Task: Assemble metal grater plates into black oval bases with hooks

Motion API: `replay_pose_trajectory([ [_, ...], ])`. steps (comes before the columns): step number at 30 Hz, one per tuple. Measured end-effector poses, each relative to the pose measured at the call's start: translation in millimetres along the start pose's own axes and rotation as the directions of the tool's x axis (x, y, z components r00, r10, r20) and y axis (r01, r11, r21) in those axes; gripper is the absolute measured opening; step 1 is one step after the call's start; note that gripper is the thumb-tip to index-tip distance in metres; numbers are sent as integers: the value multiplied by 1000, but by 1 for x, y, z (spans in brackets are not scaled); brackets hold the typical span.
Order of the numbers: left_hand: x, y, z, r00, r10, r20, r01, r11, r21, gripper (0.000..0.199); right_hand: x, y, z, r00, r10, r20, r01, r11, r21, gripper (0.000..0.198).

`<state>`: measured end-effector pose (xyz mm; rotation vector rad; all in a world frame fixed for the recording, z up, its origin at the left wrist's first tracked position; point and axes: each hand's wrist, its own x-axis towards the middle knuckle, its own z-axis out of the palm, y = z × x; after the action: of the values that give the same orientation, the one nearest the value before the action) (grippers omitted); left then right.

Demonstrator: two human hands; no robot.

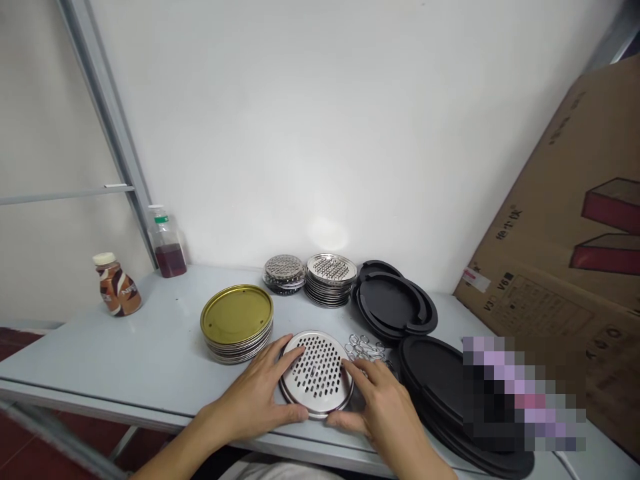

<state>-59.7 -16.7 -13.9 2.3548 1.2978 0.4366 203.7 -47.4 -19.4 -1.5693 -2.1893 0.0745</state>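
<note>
Left hand [260, 393] and right hand [385, 403] closed on opposite sides, we hold a perforated metal disc [319, 373] near the front edge of the surface [150, 350], a stack of plates [237, 317] (the top one gold) to its left, black discs [435, 373] toward the front-right corner

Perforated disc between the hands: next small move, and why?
Probably a light, even press on the perforated disc to check it sits flat: the left hand and right hand flank it, thumbs near its front edge, and another rim shows beneath. Whether it's seated, I can't tell.
</note>
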Motion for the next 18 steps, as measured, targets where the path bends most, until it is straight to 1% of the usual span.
replay_pose_trajectory([
  [1, 0, 0, 1, 1000, 0, -5, 0, 1000, -2, 94, 1, 0, -2, 1000, -20, -15, 19, 1000, -21, 74],
  [3, 0, -2, 1, 1000, 4, -6, -4, 1000, -13, 94, 2, 0, -6, 999, -46, -12, 46, 998, -32, 77],
  [6, 2, -4, 1, 1000, 19, -3, -19, 999, -36, 95, 2, 3, -7, 998, -53, 42, 53, 999, 11, 85],
  [11, 6, -3, -1, 999, 37, -5, -37, 998, -47, 95, -2, 6, -3, 996, -41, 81, 33, 995, 98, 76],
  [15, 7, 1, -3, 999, 35, 5, -35, 999, -36, 92, -2, 6, -2, 994, -40, 106, 28, 994, 106, 74],
  [18, 7, 2, -4, 999, 38, 11, -38, 999, -25, 91, -1, 5, -2, 994, -33, 104, 21, 993, 117, 74],
])
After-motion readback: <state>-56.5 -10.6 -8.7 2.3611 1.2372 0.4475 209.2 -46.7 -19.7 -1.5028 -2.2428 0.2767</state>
